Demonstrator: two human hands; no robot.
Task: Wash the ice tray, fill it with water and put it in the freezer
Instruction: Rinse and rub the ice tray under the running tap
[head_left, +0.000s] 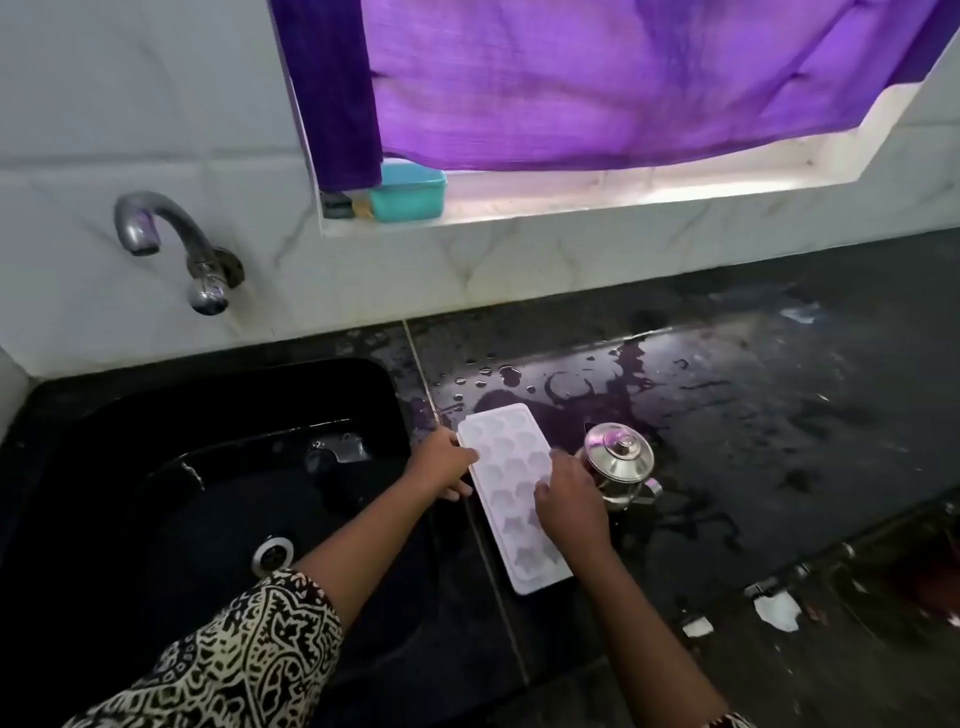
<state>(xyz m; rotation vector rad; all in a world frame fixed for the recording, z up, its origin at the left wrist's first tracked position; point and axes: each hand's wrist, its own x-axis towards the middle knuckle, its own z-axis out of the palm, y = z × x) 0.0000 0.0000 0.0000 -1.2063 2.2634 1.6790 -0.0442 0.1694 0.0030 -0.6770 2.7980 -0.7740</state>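
Your pale white plastic ice tray (505, 453) lies flat on the wet dark stone countertop (753, 405), just to the right of the black sink (156, 467). Your left hand (447, 465) grips its left long edge near the far end, with the thumb on the rim. Your right hand (571, 501) holds the right edge, with bent fingers lying over the compartments. I cannot tell if there is water in the compartments. A small shiny steel pot with a lid (621, 457) stands just beside your right hand. A curved metal tap (166, 228) is on the wall above the sink.
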